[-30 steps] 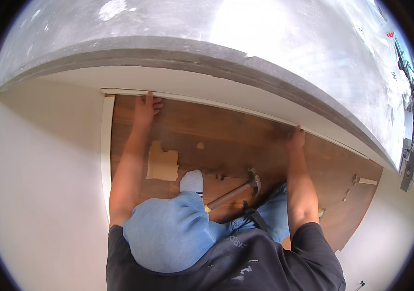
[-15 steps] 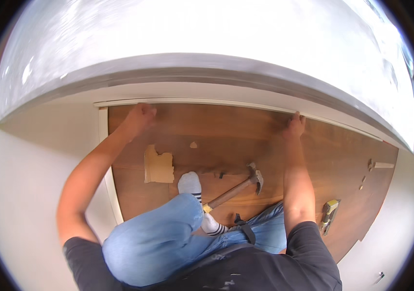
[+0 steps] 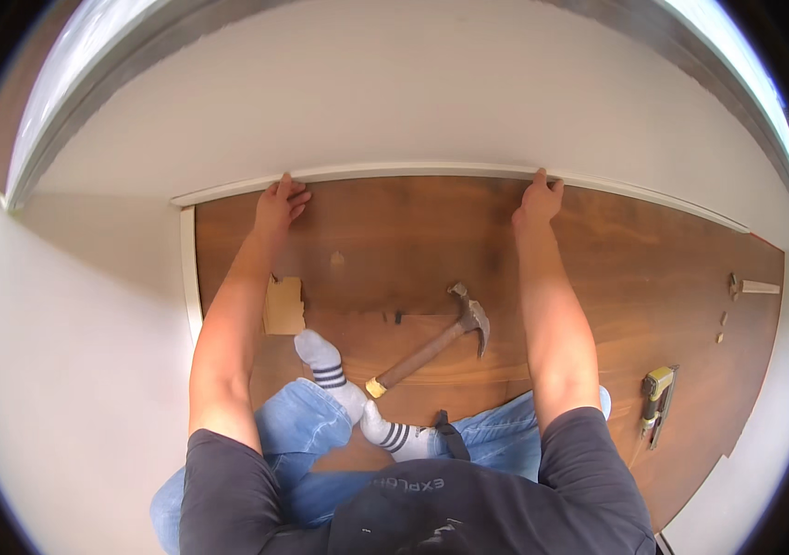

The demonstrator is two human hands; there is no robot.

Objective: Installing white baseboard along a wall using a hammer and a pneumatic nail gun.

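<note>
A long white baseboard strip [image 3: 413,170] runs along the foot of the far wall, where it meets the brown wood floor. My left hand [image 3: 281,205] reaches to its left part, a fingertip touching the strip and the other fingers apart. Farther right, my right hand [image 3: 539,199] rests a finger on the strip's edge, with the thumb side spread. Neither hand is wrapped around anything. On the floor between my arms lies a claw hammer [image 3: 422,356], its worn handle pointing toward my feet and its head to the upper right.
A torn cardboard piece [image 3: 284,307] lies beside my left forearm. To the right are a yellow and black nail gun [image 3: 657,398] and a short pale strip with a tool-like end [image 3: 755,287]. Another white trim [image 3: 189,268] follows the left wall. My socked feet [image 3: 344,388] are near the hammer.
My left hand has moved from beside the strip onto its edge, its fingers now spread. My right hand stays at the strip. The view has shifted, showing more of the wall above it.
</note>
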